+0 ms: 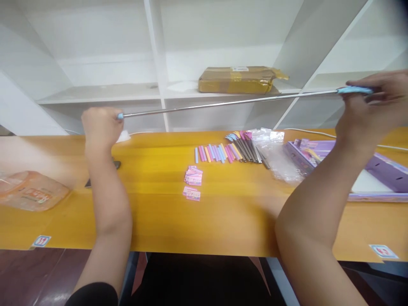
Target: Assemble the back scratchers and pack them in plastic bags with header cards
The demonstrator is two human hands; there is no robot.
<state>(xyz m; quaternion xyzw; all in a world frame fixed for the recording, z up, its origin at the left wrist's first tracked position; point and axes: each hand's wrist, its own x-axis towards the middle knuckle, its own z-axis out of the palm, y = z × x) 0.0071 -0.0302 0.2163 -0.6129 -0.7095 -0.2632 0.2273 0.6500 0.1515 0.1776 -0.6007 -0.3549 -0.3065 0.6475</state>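
One metal rod (229, 103): left hand (102, 124) fisted round its blue end (120, 115), right hand (371, 102) pinching its blue head (354, 90). Coloured tubes (217, 153) lie below, between both hands.

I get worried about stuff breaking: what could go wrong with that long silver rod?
Held out between the left hand and the right hand, the thin metal rod might bend if pulled crooked. If it drops, it could scatter the loose pink cards or the row of colored tubes.
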